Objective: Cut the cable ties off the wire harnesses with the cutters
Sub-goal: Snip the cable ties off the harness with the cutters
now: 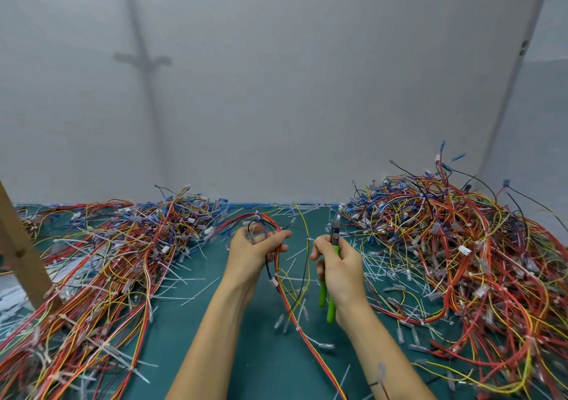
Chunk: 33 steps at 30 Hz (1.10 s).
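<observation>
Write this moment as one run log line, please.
left hand: holds red-and-yellow wire harness | right hand: grips green-handled cutters | white cable ties: litter green mat

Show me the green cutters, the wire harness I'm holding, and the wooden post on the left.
cutters [331,307], head view, on a green handle.
wire harness [277,259], head view, on its red wires.
wooden post [18,252], head view, mid-length on its front face.
</observation>
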Motion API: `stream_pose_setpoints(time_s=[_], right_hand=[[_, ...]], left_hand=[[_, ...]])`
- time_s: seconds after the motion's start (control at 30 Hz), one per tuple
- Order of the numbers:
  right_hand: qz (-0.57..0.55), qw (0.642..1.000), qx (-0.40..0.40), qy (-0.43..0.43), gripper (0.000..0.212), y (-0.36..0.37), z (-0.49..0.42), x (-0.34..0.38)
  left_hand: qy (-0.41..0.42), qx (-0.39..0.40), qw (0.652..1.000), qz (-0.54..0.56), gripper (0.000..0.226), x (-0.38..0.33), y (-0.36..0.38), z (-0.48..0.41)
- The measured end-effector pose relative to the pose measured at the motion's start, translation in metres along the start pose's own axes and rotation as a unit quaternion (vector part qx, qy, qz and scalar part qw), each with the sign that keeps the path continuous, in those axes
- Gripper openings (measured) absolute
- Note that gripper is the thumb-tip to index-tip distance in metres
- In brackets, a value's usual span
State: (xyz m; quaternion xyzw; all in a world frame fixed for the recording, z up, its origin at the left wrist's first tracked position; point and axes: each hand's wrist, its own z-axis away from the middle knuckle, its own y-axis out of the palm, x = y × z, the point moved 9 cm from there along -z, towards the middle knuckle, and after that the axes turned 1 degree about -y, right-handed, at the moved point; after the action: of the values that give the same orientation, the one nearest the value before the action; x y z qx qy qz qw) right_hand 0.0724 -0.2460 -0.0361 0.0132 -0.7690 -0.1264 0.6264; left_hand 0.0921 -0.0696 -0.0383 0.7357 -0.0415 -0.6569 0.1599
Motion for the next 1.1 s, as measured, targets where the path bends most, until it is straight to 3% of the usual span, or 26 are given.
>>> stream_pose_setpoints(time_s=[0.23, 0.33, 0.47, 0.57, 0.77, 0.93, 1.1], right_hand=[[-0.02, 1.0, -0.019, -0.005, 0.016, -0.005, 0.001, 0.002], [-0.027, 0.999, -0.025, -0.003, 0.014, -0.006, 0.0, 0.001], [-0.016, 0.999, -0.03, -0.012, 0.012, -0.008, -0.003, 0.0], [0.015, 0.999, -0.023, -0.018, 0.012, -0.007, -0.003, -0.003], [0.063, 0.997, -0.014, -0.028, 0.018, -0.002, -0.002, -0.005], [0.019, 1.0, -0.002, -0.005, 0.018, -0.001, 0.0, -0.008], [0.031, 0.997, 0.067, 0.024, 0.019, 0.014, 0.005, -0.012]], left_hand=[[-0.123, 0.074, 0.982, 0.124, 0.031, 0.022, 0.016, 0.004], [-0.095, 0.092, 0.988, 0.083, 0.013, 0.02, 0.021, 0.005], [-0.011, 0.072, 0.996, -0.049, 0.022, 0.007, 0.023, 0.007], [0.02, 0.064, 0.995, -0.078, 0.009, 0.002, 0.028, 0.009], [0.01, 0.094, 0.991, -0.095, 0.044, 0.005, 0.03, 0.012], [0.012, 0.054, 0.997, -0.055, 0.047, 0.003, 0.024, 0.01], [-0.012, 0.0, 0.995, 0.101, 0.027, 0.004, 0.012, 0.006]])
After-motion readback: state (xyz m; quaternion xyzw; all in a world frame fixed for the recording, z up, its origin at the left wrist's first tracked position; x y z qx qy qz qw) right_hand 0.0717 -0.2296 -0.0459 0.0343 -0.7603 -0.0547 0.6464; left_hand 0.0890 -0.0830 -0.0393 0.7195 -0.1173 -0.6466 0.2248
